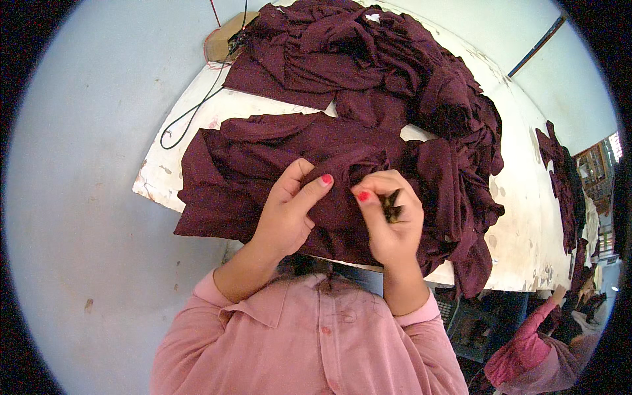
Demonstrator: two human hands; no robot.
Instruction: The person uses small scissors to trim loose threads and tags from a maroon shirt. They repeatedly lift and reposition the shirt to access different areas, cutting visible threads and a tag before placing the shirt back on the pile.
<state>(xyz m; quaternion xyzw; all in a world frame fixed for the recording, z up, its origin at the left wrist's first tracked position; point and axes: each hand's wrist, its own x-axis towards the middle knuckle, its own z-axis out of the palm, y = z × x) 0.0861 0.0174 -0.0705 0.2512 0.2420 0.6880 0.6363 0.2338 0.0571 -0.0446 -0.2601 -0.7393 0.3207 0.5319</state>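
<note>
A dark maroon garment (263, 151) lies spread and rumpled on the white table in front of me. My left hand (286, 214) is closed on its cloth, thumb on top and fingers curled under a fold. Just to the right, my right hand (395, 220) has thumb and forefinger pinched together at the cloth. A small dark tool with yellowish patches (393, 207) is tucked in the right palm; its kind is mostly hidden by the fingers. Whatever is between the right fingertips is too small to make out.
A large heap of maroon garments (355, 59) covers the table's far side and runs down its right. A black cord (191, 115) loops over the white table (164, 158) near a brown cone-like object (227, 41). At lower right, a person in pink (526, 349) reaches toward other dark garments (566, 197).
</note>
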